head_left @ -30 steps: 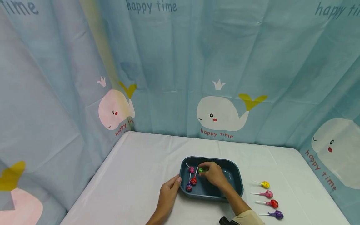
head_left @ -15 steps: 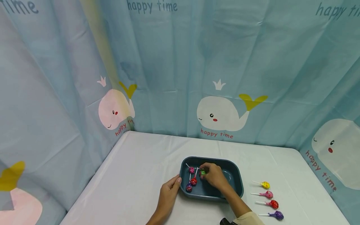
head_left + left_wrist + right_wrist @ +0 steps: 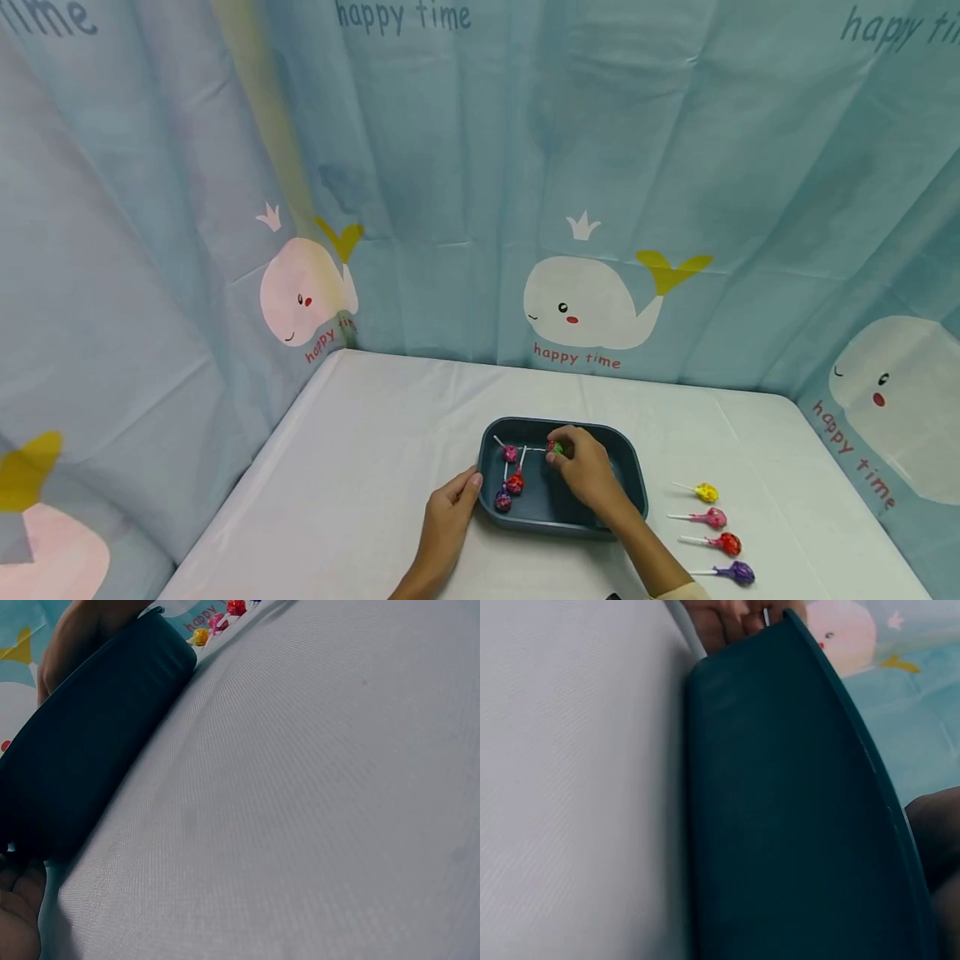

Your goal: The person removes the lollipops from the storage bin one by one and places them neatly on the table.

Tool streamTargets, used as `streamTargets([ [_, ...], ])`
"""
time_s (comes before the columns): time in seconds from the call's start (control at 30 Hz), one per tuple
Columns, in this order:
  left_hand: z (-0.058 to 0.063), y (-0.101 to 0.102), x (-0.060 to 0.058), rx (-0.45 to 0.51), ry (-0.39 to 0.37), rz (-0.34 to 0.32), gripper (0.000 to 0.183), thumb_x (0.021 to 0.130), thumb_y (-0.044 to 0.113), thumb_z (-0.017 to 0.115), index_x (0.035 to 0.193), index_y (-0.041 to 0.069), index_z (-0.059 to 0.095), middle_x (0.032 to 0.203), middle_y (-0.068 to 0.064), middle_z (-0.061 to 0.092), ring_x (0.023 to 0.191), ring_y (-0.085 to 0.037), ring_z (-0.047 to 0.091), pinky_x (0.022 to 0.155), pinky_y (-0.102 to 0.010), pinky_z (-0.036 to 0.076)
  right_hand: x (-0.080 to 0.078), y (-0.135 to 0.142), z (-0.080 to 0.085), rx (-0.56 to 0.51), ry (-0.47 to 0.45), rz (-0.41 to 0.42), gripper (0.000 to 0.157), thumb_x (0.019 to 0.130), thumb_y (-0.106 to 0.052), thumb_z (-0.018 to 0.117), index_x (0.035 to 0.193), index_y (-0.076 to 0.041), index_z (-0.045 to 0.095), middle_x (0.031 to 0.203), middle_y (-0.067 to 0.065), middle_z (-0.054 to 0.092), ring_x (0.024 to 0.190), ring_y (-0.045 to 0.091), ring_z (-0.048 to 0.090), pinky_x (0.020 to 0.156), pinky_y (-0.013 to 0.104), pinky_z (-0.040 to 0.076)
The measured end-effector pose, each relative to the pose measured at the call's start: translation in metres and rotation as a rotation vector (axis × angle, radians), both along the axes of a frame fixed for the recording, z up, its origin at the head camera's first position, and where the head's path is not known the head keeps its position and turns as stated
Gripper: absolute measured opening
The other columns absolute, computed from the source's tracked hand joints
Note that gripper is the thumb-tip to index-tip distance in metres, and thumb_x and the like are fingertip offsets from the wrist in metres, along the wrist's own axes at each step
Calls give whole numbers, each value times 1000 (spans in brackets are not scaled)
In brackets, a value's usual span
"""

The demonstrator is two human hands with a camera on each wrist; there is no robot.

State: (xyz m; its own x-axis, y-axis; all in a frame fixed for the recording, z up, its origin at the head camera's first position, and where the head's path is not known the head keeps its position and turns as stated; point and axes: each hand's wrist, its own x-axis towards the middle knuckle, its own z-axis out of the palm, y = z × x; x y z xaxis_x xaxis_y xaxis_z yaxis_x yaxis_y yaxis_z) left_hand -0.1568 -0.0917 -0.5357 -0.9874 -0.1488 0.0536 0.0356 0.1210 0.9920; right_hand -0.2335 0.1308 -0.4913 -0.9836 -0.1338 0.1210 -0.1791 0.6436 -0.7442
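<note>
Rightward within the tray [image 3: 549, 526] moved the right hand [image 3: 587, 468], pinching the green lollipop [image 3: 555, 448], seemingly not yet settled; the left hand [image 3: 452, 515] gripped the tray's left end.

left hand [image 3: 448, 507]: angled forward-right | right hand [image 3: 585, 468]: fingers pinched, forearm slanting forward-left

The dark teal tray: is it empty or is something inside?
Not empty: a pink lollipop, a red lollipop and a purple lollipop lie toward the left end of the dark teal tray; some floor shows bare.
</note>
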Motion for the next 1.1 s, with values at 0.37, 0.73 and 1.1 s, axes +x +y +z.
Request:
streamTargets([
  [0.37,-1,0,-2,-30,-6,4,49,111,32,59,140,-6,64,143,-17,66,141,-33,57,116,-44,48,15,19,9,-65,62,-79,23,96,-15,80,119,-9,75,106,1,71,95,16,69,82,30,60],
  [0.73,-2,-1,-3,-38,-7,7,51,110,35,60,140,-6,64,143,-17,66,141,-33,57,116,-44,49,29,31,18,-147,29,-107,25,95,-19,82,119,-12,78,111,4,72,99,19,75,79,25,63],
  [1.1,-2,-1,-4,-45,-25,3,51,111,34,59,140,-7,63,143,-18,66,142,-34,56,115,-45,49,38,42,21,-157,-9,-169,28,94,-22,84,119,-11,77,111,4,76,102,21,75,85,29,65],
])
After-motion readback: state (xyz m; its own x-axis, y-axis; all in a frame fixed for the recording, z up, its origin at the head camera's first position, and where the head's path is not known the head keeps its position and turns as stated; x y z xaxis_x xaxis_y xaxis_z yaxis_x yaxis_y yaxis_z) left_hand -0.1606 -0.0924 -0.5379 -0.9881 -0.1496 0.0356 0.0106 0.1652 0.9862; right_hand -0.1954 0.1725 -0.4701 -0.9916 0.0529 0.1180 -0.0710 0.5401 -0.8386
